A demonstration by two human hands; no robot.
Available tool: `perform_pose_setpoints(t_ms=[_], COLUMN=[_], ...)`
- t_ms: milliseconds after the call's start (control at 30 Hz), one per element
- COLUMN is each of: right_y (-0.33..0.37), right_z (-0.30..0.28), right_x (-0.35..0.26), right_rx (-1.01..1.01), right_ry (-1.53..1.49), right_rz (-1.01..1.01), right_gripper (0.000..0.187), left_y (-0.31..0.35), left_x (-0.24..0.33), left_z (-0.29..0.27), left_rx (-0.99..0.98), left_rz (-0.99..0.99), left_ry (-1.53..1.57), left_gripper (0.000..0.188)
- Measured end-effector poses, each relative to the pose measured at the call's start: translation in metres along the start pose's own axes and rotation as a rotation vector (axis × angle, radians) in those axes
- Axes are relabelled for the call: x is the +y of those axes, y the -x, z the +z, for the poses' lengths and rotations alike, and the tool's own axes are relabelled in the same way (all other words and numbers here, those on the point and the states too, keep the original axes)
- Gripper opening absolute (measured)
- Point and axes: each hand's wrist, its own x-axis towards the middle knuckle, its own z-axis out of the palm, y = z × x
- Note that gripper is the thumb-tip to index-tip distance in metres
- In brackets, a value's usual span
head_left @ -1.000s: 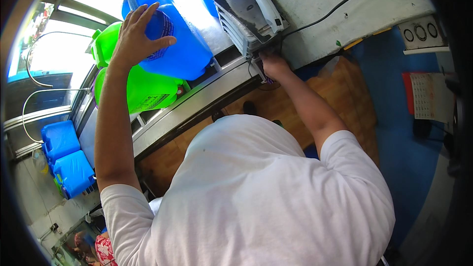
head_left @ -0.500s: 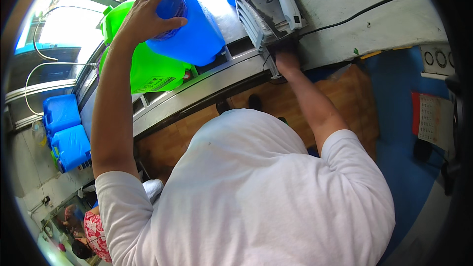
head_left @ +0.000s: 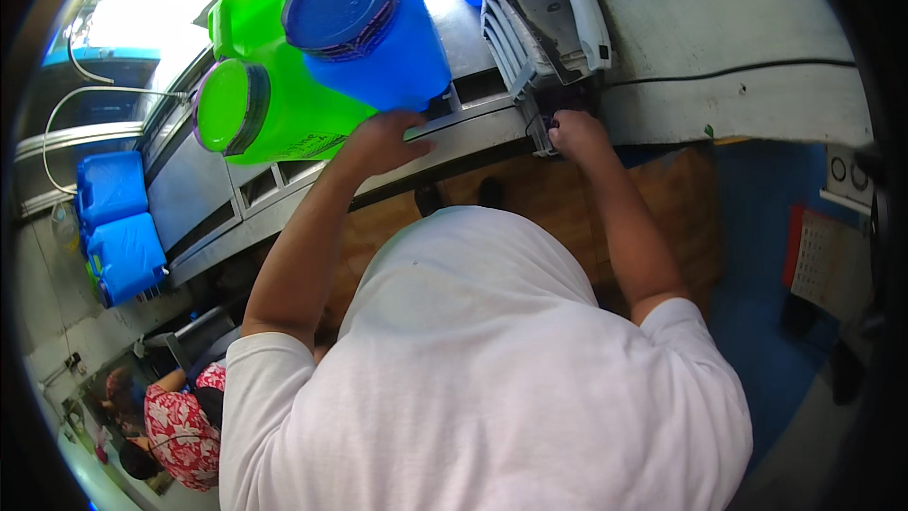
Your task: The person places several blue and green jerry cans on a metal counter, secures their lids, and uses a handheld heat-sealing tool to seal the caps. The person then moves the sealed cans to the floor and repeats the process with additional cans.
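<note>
A large blue water jug [head_left: 402,52] with a round dark-blue cap [head_left: 340,9] stands on the metal counter. Beside it on the left sits a bright green jug [head_left: 293,104] with a green lid [head_left: 225,109]. My left hand [head_left: 383,144] is at the counter's front edge just below the blue jug, thumb and fingers apart, holding nothing. My right hand [head_left: 579,135] is closed at the counter edge, under a worn grey box-shaped device [head_left: 539,19] with a pale handle-like piece [head_left: 586,19]. What its fingertips grip is too small and dark to make out.
A metal ledge [head_left: 473,123] runs along the front. A black cable [head_left: 728,69] crosses the white surface at right. Two blue containers [head_left: 123,260] stand at far left. Another person in a red floral shirt [head_left: 180,431] is at lower left. A calendar [head_left: 815,255] hangs at right.
My left hand has left the blue jug's cap and come down to the counter edge. My right hand has drawn slightly out from beneath the device. The view has shifted a little.
</note>
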Motion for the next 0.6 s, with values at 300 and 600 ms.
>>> perform_pose_setpoints(t_ms=[300,600], right_y=[-0.136,-0.211], right_z=[-0.037,-0.016], right_x=[-0.119,-0.188], right_rx=[0.195,0.197], right_ry=[-1.034,-1.366], right_rz=[-0.081,0.031], right_gripper=[0.036,0.032], left_y=[0.067,0.069], left_x=[-0.217,-0.239], left_z=[0.074,0.022], left_rx=[0.697,0.617], left_rz=[-0.425,-0.279], left_ry=[0.464,1.122], left_gripper=[0.103,0.063])
